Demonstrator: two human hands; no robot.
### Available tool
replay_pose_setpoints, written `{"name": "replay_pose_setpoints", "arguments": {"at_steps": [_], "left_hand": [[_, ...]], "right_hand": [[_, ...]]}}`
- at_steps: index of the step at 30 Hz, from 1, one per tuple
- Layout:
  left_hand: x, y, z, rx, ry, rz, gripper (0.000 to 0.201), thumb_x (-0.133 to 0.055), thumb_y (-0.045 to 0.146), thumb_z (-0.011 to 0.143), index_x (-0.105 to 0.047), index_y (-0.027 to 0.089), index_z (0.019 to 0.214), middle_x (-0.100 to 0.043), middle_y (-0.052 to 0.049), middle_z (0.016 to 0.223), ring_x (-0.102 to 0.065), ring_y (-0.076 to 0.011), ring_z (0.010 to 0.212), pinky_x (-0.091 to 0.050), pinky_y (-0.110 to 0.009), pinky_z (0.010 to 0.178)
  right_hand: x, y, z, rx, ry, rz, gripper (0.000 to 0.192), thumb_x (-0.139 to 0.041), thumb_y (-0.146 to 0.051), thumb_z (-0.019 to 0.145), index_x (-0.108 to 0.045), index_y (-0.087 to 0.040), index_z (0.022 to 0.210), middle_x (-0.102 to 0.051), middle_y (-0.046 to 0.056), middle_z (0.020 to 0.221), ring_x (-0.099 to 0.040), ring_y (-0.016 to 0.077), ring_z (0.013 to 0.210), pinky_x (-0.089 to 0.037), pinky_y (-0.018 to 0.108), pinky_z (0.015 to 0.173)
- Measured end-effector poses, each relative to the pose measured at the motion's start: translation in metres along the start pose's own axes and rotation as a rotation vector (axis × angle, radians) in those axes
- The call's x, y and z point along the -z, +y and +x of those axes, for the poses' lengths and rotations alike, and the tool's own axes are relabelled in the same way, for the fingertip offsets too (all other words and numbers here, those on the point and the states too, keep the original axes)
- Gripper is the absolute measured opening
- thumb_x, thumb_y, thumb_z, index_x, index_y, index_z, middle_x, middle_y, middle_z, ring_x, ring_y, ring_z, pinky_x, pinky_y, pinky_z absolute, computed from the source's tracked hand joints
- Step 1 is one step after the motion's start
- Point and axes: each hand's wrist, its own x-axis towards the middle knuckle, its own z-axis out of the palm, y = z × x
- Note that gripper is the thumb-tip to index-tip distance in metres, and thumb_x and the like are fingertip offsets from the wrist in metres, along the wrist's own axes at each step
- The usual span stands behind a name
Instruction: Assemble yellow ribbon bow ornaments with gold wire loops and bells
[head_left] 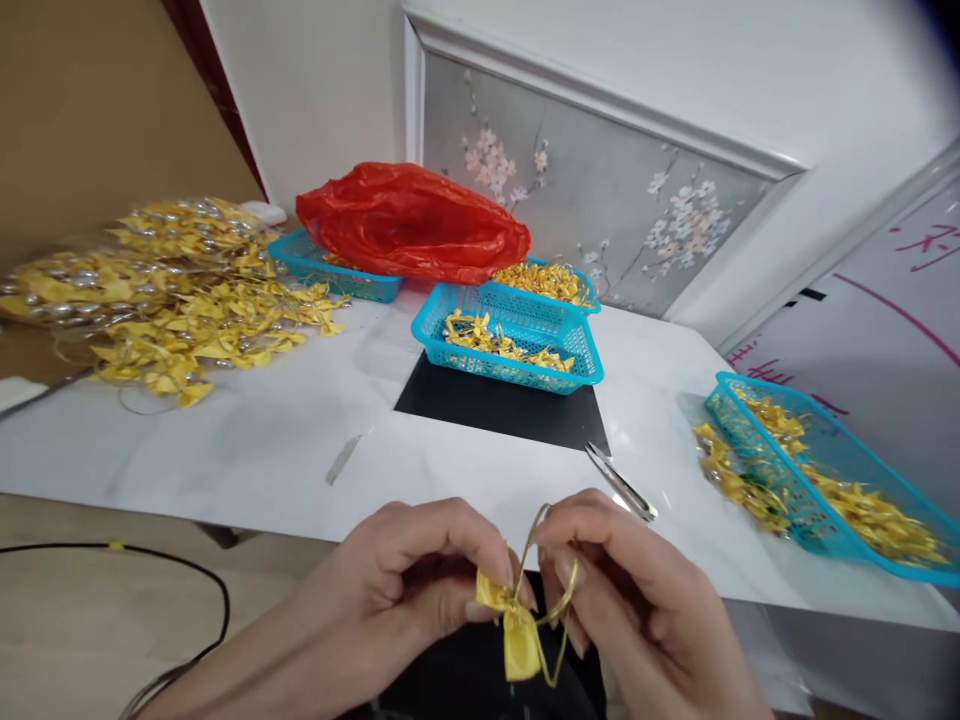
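Pinching a small yellow satin ribbon bow [516,618] between the fingers of our left hand [420,590], we hold its thin gold cord loop [551,570] in our right hand [637,610], low before the white desk [300,440]. Many finished bows fill the turquoise plastic baskets [517,340]; this one seems unfinished.

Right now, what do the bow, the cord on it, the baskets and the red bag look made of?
Bow: yellow satin-like ribbon, with a soft sheen and folds.
Cord: thin gold thread or wire, possibly metallic; it holds its loop shape.
Baskets: turquoise moulded plastic with glossy mesh walls.
Red bag: thin plastic film, crinkled and shiny.
Both hands pinch the bow.
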Motion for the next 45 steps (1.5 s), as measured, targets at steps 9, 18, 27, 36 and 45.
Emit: {"name": "replay_pose_setpoints", "arguments": {"at_steps": [9, 18, 27, 36, 45], "left_hand": [[-0.003, 0.006, 0.004, -0.007, -0.069, -0.036, 0.011, -0.061, 0.013, 0.090, -0.066, 0.023, 0.086, -0.069, 0.005, 0.077, -0.060, -0.0086, 0.070, -0.046, -0.014, 0.063], [-0.002, 0.000, 0.003, 0.000, -0.073, -0.204, 0.007, -0.064, 0.015, 0.090, -0.070, 0.019, 0.088, -0.073, 0.000, 0.082, -0.066, -0.0114, 0.075, -0.051, -0.018, 0.068], [0.007, -0.014, 0.004, -0.304, -0.016, -0.196, 0.019, -0.067, 0.012, 0.088, -0.079, 0.026, 0.095, -0.070, -0.006, 0.094, -0.069, -0.0140, 0.076, -0.056, -0.023, 0.068], [0.007, -0.012, 0.007, -0.218, -0.034, -0.348, 0.009, -0.074, 0.031, 0.083, -0.083, 0.032, 0.087, -0.072, -0.005, 0.081, -0.069, -0.0166, 0.071, -0.057, -0.026, 0.062], [-0.001, -0.006, 0.008, -0.145, 0.041, -0.415, 0.005, -0.079, 0.036, 0.078, -0.083, 0.034, 0.078, -0.071, -0.003, 0.076, -0.070, -0.0177, 0.066, -0.056, -0.028, 0.058]], "right_hand": [[0.001, 0.005, 0.011, 0.374, -0.036, 0.021, 0.028, -0.057, 0.000, 0.088, -0.074, -0.018, 0.099, -0.070, 0.007, 0.087, -0.067, 0.0139, 0.075, -0.057, 0.022, 0.064], [-0.006, 0.010, 0.004, 0.404, 0.132, -0.157, 0.042, -0.059, -0.006, 0.091, -0.064, -0.030, 0.124, -0.074, 0.002, 0.092, -0.068, 0.0157, 0.079, -0.059, 0.025, 0.066], [0.000, 0.005, -0.003, 0.275, 0.046, -0.284, 0.018, -0.064, -0.007, 0.084, -0.071, -0.023, 0.087, -0.068, 0.001, 0.085, -0.068, 0.0114, 0.066, -0.055, 0.017, 0.054], [-0.012, 0.009, -0.006, 0.034, 0.154, -0.120, 0.010, -0.069, -0.019, 0.084, -0.066, -0.027, 0.077, -0.057, -0.004, 0.060, -0.056, 0.0120, 0.045, -0.045, 0.019, 0.033], [-0.005, -0.007, -0.007, 0.250, 0.107, -0.500, 0.023, -0.063, -0.006, 0.082, -0.062, -0.023, 0.068, -0.055, -0.003, 0.065, -0.053, 0.0085, 0.052, -0.042, 0.015, 0.040]]}}
